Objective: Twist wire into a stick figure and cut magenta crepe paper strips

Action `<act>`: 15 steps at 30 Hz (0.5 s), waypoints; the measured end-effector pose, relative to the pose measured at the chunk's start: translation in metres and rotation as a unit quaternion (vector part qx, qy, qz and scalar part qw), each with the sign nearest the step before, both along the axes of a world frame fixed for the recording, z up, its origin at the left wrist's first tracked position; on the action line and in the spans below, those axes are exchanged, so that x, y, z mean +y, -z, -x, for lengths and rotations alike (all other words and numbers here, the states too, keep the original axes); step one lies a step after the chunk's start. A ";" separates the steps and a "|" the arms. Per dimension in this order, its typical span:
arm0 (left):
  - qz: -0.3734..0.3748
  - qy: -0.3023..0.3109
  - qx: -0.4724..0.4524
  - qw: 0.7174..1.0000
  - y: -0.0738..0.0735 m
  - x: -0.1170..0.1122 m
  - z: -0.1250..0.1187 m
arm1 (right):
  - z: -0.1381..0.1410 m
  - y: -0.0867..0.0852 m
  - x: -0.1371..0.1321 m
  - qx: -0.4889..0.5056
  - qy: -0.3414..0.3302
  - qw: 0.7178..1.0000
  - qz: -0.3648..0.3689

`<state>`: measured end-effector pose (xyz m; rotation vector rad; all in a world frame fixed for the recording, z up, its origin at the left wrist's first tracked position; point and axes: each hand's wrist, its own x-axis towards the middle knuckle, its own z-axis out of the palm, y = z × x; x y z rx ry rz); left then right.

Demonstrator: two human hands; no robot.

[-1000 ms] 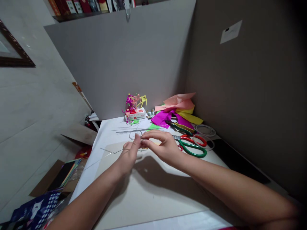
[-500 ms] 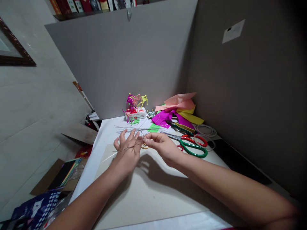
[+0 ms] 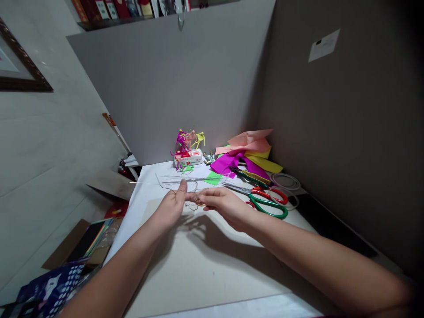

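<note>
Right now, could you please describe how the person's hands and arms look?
The left hand and right hand are ungloved. The left forearm and right forearm are bare where clearly visible, with no watch or bracelet on either wrist.

Paper [image 3: 250, 142], scissors [image 3: 246, 191] and a picture frame [image 3: 24, 85] suggest a home craft corner.

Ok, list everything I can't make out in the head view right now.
Head view, all four:
1. Left hand: its hold on the twisted wire is hidden behind its own thumb and back.
2. Right hand: its fingers cover the spot they pinch.
3. Picture frame: cut off by the left edge.
4. Small box: lettering too small to read.
</note>
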<state>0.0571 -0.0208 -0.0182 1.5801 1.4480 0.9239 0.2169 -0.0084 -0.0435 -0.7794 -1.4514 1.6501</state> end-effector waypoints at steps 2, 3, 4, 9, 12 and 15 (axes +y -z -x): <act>0.011 0.011 -0.005 1.000 -0.001 0.002 0.003 | -0.003 -0.003 -0.001 -0.101 0.073 0.982 -0.143; 0.011 0.014 -0.010 1.000 -0.002 0.003 0.003 | -0.005 -0.005 -0.002 -0.147 0.114 0.955 -0.231; 0.010 0.017 -0.016 1.000 -0.003 0.003 0.003 | -0.007 -0.006 -0.004 -0.181 0.151 0.919 -0.317; 0.016 0.001 -0.014 1.000 -0.002 0.000 0.001 | -0.009 -0.008 -0.019 -0.237 0.163 0.819 -0.496; 0.020 0.001 -0.007 1.000 -0.003 -0.002 -0.001 | -0.008 -0.010 -0.026 -0.291 0.130 0.830 -0.458; 0.018 -0.005 0.013 1.000 -0.005 -0.004 -0.004 | -0.007 -0.013 -0.030 -0.304 0.156 0.793 -0.505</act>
